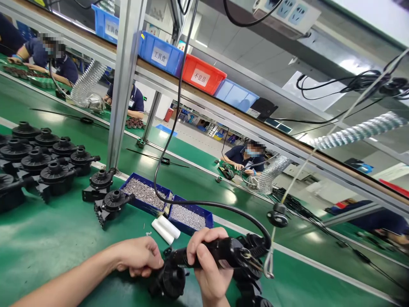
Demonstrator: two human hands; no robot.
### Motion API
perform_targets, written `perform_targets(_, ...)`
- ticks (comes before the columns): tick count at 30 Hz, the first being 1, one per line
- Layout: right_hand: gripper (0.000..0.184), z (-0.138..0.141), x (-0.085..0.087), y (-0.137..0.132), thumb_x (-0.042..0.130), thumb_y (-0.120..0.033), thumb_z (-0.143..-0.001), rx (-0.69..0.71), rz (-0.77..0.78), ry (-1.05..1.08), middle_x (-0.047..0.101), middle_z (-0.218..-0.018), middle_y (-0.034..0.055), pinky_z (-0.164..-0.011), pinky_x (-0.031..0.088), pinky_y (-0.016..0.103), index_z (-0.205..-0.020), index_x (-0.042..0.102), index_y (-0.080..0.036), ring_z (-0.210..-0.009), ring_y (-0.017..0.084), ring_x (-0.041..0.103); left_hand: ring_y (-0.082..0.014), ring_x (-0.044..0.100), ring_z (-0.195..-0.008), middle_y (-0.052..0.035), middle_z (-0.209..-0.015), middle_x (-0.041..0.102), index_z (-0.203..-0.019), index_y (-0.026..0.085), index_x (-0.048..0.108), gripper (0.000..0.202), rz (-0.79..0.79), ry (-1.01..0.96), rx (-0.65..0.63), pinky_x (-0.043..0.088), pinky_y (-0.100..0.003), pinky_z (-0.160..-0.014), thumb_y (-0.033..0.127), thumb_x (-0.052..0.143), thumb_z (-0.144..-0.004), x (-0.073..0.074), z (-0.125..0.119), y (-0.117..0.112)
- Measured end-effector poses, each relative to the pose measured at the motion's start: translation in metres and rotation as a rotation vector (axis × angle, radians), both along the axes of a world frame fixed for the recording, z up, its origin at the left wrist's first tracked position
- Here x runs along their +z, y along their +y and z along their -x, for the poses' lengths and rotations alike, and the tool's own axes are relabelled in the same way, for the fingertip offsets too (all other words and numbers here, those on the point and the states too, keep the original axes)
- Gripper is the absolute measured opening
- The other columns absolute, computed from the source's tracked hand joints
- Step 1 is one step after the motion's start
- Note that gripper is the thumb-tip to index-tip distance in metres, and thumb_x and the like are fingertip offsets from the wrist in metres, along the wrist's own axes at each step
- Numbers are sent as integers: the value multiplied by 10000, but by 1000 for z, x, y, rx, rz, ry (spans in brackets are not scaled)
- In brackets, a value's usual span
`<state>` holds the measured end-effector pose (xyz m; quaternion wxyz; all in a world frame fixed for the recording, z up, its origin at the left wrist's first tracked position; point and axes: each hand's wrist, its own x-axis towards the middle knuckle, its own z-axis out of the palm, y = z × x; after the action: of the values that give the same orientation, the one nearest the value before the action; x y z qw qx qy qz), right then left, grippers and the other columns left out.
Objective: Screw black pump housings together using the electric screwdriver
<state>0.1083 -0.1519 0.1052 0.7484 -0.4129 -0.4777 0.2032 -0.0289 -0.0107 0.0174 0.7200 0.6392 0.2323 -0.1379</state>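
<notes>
My right hand (209, 264) is wrapped round a black electric screwdriver (223, 252), tilted almost level, with its cable leaving the rear end. The tool's front end points left, over a black pump-like housing (172, 279) on the green bench. My left hand (140, 258) is closed, its fingertips pinched at the left side of that housing, close to the screwdriver's tip. Whatever lies between those fingers is hidden. More black housings (251, 283) sit to the right of my right hand, partly covered by it and the tool.
Blue bins hold long metal pins or screws (145, 192) and small metal parts (188, 216); two white rolls (166, 229) lie before them. Many black housings (44, 157) stand at left. A cord with a black fitting (277, 215) hangs at right. Co-workers (244, 155) sit beyond the frame post (123, 85).
</notes>
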Motion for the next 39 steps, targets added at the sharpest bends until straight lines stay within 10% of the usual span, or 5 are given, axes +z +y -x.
perform_targets(7, 191, 4, -3, 10, 713, -312, -1033, 51, 77, 12, 646, -788, -18, -503, 457, 225, -1054, 533, -250, -510, 112, 592, -131, 595, -484, -45, -626, 684, -705, 178, 658, 525, 199, -39, 47, 562, -235, -445, 501, 981, -447, -15, -12, -18)
perform_targets(39, 153, 8, -23, 18, 683, -235, -1042, 185, 35, 49, 559, -779, -50, -454, 359, 167, -1041, 530, -246, -462, 50, 479, -119, 543, -392, 36, -523, 615, -732, 216, 512, 446, 226, -91, 171, 574, -246, -382, 316, 885, -508, -14, -11, -28)
